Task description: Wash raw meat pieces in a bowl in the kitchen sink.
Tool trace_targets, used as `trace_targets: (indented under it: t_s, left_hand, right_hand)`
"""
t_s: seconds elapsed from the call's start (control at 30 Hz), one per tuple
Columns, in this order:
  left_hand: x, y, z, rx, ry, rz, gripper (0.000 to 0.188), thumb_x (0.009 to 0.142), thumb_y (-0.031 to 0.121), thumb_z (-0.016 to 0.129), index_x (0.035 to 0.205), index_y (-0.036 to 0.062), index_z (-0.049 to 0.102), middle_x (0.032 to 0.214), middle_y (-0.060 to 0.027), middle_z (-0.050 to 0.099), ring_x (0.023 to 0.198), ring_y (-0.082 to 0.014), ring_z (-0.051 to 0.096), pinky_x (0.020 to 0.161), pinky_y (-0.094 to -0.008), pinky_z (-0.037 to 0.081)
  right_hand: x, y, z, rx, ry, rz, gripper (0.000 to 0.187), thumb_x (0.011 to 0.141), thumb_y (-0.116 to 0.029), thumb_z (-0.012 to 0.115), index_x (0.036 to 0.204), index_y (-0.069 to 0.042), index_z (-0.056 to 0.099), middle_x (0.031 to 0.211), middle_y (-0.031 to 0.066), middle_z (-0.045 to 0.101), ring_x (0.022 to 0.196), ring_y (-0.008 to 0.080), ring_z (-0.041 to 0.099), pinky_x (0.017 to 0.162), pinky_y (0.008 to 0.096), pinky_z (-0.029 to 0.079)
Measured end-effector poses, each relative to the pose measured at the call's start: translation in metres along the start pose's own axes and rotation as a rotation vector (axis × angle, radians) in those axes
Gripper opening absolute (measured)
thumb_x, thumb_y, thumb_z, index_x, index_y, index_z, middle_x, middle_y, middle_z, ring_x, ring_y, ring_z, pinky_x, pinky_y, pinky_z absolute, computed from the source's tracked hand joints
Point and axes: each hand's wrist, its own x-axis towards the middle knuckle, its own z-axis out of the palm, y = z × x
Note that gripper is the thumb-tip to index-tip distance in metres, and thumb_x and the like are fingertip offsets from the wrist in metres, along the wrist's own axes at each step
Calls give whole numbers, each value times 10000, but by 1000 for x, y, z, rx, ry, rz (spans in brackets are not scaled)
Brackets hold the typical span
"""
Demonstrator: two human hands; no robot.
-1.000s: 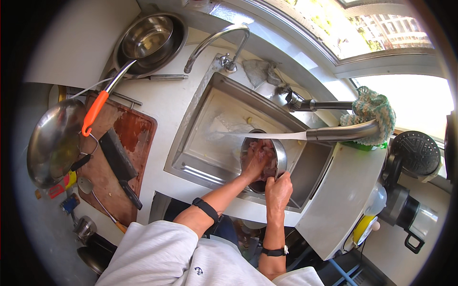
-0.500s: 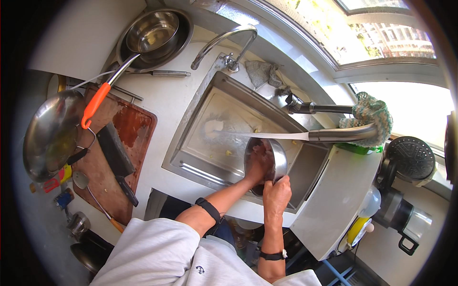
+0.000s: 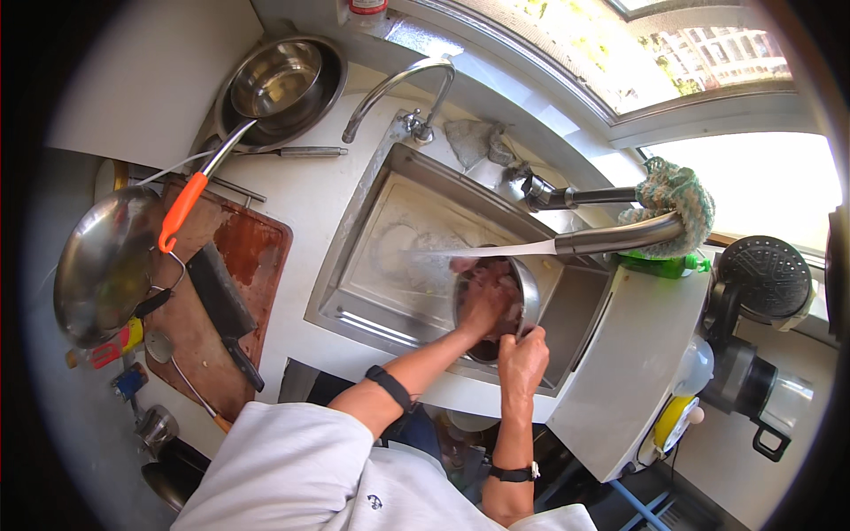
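Observation:
A steel bowl [image 3: 530,296] is tilted over the sink [image 3: 381,208], with wet pinkish-red pieces that look like raw meat [image 3: 506,276] inside. Its near right rim is gripped by my right hand [image 3: 522,361], fingers closed round the edge. My left hand [image 3: 481,310] reaches into the bowl among the pieces; its fingertips blend in with them, so their grip does not show. From a thick steel spout [image 3: 620,237] at the right, a stream of water [image 3: 509,250] runs leftward past the bowl's far rim and splashes on the sink floor.
A curved faucet [image 3: 398,84] stands behind the sink, near a grey rag [image 3: 469,142]. On the left, a cleaver [image 3: 221,288] lies on a brown cutting board [image 3: 252,239], near a wok [image 3: 111,265] and an orange-handled utensil [image 3: 183,212]. A green bottle [image 3: 660,264] lies right of the sink.
The bowl has tipped further, showing more of the meat, and my left hand has shifted slightly inside it. Splashing in the sink is stronger. The whole view has shifted slightly.

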Motion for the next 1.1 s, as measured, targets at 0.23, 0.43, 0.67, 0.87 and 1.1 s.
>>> trace_targets:
  t_s: [0.23,0.43,0.67,0.87,1.1]
  left_hand:
    - [-4,14,0,-28,-130,-255,578,847,379,662,1370,254,451,1278,-216,495,1096,-421,567,930,-476,485]
    - [34,-19,-86,655,-220,-374,658,902,482,563,1438,130,420,1475,-291,337,1245,-470,483,968,-549,458]
    - [42,-54,-162,977,-331,-372,724,867,392,630,1498,185,342,1506,-251,318,1344,-463,368,1035,-617,357]
    - [24,-59,-188,1106,-388,-209,655,828,257,653,1428,109,436,1469,-251,362,1350,-462,344,1061,-570,351]
    - [22,-66,-187,1152,-428,-157,527,797,190,635,1302,59,559,1428,-246,397,1369,-429,323,1113,-518,310]
  right_hand:
    - [22,38,4,129,-111,185,277,764,-115,602,934,103,596,826,309,662,811,448,669,784,492,519]
    - [42,23,84,681,-461,266,329,769,-161,595,893,144,590,684,209,646,528,256,665,488,351,544]
    - [42,-1,179,977,-664,309,294,788,-135,604,900,137,596,762,174,647,604,230,666,506,342,557]
    - [58,43,181,565,-1155,-131,434,861,-176,590,1238,29,528,1081,193,657,883,282,691,686,382,585]
    - [87,55,204,66,-273,-460,551,844,-84,567,1385,-130,475,1467,210,403,1181,412,550,912,477,521]
